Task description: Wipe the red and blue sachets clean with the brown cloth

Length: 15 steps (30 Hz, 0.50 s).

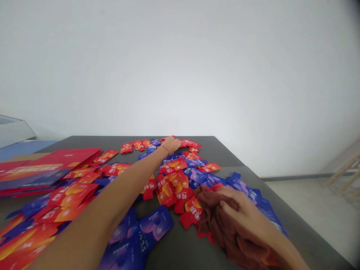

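Cartons, red-and-orange [74,193] and blue-and-purple [156,224], lie flat and overlapping across the dark table [180,249], from its near left corner to the far edge and down the right side. The left hand [171,144] reaches to the far end, its fingers bent down over red cartons; the fingertips are hidden, so whether it grips any cannot be told. The right hand [244,213] is closed around a bunched brown cloth [223,230], which rests on cartons at the near right. On the left, a dragging forearm could scatter the loose pile beneath it. At the far edge, a push might send cartons over — nothing visible holds them back. On the right, trailing folds could snag tabs or sweep blue cartons off the side.

Farther left stands a stack of larger printed card pieces [75,155], with a blue surface [28,147] beyond. The left forearm hides part of the middle — an obstruction to seeing what lies below. A white wall [180,75] rises behind; at far right is a blurred wooden frame [347,170].
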### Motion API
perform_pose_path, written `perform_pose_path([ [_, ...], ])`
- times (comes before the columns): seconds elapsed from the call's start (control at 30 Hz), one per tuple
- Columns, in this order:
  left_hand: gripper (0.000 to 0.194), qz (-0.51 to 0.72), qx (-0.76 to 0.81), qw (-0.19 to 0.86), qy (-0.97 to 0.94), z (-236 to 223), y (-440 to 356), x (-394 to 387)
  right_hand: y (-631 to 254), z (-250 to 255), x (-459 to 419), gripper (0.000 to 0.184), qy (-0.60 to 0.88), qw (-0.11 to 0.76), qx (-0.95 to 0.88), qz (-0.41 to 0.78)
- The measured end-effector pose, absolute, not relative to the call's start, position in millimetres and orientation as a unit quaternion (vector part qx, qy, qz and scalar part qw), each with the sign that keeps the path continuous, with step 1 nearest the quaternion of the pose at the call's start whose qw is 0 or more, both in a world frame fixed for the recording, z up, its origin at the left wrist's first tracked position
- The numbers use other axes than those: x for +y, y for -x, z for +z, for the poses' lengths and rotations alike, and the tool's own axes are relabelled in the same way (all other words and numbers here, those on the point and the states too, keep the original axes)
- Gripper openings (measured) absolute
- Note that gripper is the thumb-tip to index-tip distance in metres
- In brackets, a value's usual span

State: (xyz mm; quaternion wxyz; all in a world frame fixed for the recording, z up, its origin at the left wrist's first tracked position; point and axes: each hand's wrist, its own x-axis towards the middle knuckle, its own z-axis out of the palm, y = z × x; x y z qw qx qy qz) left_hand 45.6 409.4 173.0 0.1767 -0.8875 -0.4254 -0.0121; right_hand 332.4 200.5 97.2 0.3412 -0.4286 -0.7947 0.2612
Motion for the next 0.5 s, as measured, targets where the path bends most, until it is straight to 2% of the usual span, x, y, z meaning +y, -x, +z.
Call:
perform_pose_path([
  [0.13, 0.041, 0.038, -0.435, 0.214, 0.874, 212, -48, 381, -335, 94, 203, 0.029, 0.421, 0.333, -0.798, 0.273],
  [0.23, 0.036, 0.081, -0.412, 0.234, 0.877, 220, -52, 332, -337, 94, 205, 0.033, 0.418, 0.321, -0.800, 0.287],
  [0.37, 0.015, 0.110, -0.348, 0.248, 0.897, 203, -58, 212, -338, 98, 208, 0.035, 0.411, 0.324, -0.801, 0.291],
  [0.5, 0.025, 0.092, -0.294, 0.272, 0.912, 173, -58, 80, -337, 102, 209, 0.037, 0.405, 0.321, -0.808, 0.283],
])
